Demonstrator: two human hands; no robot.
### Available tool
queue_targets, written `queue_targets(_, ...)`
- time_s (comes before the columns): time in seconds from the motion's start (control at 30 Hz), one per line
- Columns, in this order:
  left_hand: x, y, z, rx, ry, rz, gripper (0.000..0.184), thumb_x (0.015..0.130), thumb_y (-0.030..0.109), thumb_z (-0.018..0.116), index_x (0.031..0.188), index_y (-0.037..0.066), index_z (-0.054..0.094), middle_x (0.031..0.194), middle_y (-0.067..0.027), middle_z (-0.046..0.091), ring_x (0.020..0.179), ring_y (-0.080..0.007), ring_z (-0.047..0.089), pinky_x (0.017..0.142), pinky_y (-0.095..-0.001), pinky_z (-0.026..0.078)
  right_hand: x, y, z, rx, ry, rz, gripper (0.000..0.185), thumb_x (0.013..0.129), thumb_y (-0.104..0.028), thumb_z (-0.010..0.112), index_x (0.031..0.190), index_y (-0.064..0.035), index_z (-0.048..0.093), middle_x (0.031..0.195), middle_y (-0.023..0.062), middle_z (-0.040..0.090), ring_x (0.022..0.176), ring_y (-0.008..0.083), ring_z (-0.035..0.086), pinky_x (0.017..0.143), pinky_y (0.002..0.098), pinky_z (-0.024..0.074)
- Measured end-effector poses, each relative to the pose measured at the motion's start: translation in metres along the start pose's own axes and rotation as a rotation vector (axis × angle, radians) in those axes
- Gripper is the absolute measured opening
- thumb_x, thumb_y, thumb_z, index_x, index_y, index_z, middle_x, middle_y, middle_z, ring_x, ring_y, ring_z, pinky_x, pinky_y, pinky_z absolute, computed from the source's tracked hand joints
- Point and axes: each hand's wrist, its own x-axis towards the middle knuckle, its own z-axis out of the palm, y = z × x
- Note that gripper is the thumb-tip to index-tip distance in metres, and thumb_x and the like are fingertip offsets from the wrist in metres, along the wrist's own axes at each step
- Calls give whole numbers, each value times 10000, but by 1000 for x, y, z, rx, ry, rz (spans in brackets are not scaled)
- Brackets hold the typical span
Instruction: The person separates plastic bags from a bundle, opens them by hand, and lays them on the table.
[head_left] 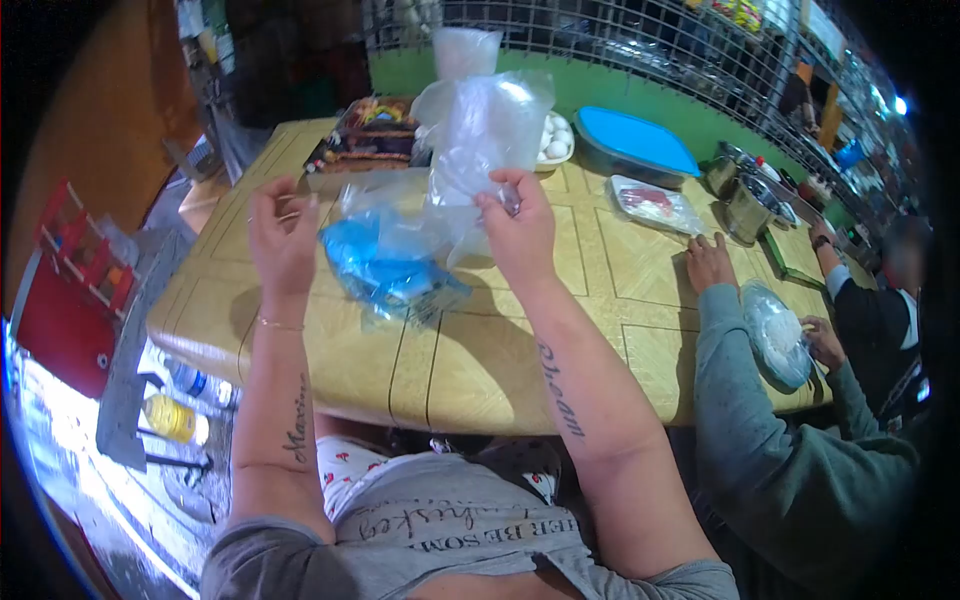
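My right hand pinches a clear plastic bag between thumb and fingers. The bag stands up from the table in front of me, its lower part creased. My left hand is raised over the table's left side, fingers loosely bent and apart, with nothing plainly visible in them. Between my hands lies a crumpled blue plastic bag, with clear plastic around it. Behind the clear bag is another translucent plastic piece.
A co-worker's hand rests on the table at right, near a wrapped tray of meat. Their other hand touches a plastic-wrapped plate. Farther back are a blue-lidded container, a bowl of eggs and metal pots.
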Motion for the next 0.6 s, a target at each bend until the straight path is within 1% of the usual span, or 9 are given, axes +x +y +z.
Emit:
queue_targets(0.07,-9,18,1,101,-50,29,283,819,69,694,1089,62,609,1034,-51,602,762,-128,581,688,-257,500,-4,-15,4,27,22,11,289,807,-29,673,1075,-50,567,884,99,638,720,141,592,644,300,484)
queue_targets(0.1,-33,7,17,105,-51,-35,266,830,78,687,1084,53,611,1007,-42,603,761,-112,568,687,-249,492,-5,-3,-7,-6,-27,11,289,807,-29,672,1076,-47,566,885,102,638,723,144,594,643,299,484)
queue_targets(0.17,-27,5,17,183,-141,-60,236,853,96,675,1073,35,614,953,-23,607,757,-78,544,686,-233,475,-7,0,1,47,-28,18,290,808,-27,670,1076,-42,563,886,106,637,728,150,597,640,297,483)
queue_targets(0.27,-16,17,24,249,-149,-124,169,858,92,668,1013,33,632,886,-23,629,728,-79,561,672,-229,474,-9,1,6,21,-54,-7,307,808,-30,668,1094,-44,556,909,118,641,770,177,606,683,308,485)
queue_targets(0.37,-11,2,37,81,-147,-133,118,867,92,661,968,35,640,857,-21,643,703,-77,581,639,-230,474,-10,0,4,6,-89,30,325,808,-48,669,1112,-51,552,917,130,644,797,205,613,719,330,487)
queue_targets(0.47,-4,-11,46,64,-219,-231,101,879,94,654,954,30,633,826,-10,640,677,-71,586,608,-224,470,-12,5,4,-43,-102,32,341,807,-74,673,1126,-58,552,931,155,648,829,253,628,746,358,492)
queue_targets(0.6,9,-23,55,-46,-199,-343,90,861,93,659,918,27,636,797,-13,633,660,-84,585,623,-247,489,-13,1,3,-127,-105,20,350,805,-101,680,1130,-68,553,965,194,652,878,322,645,771,388,498)
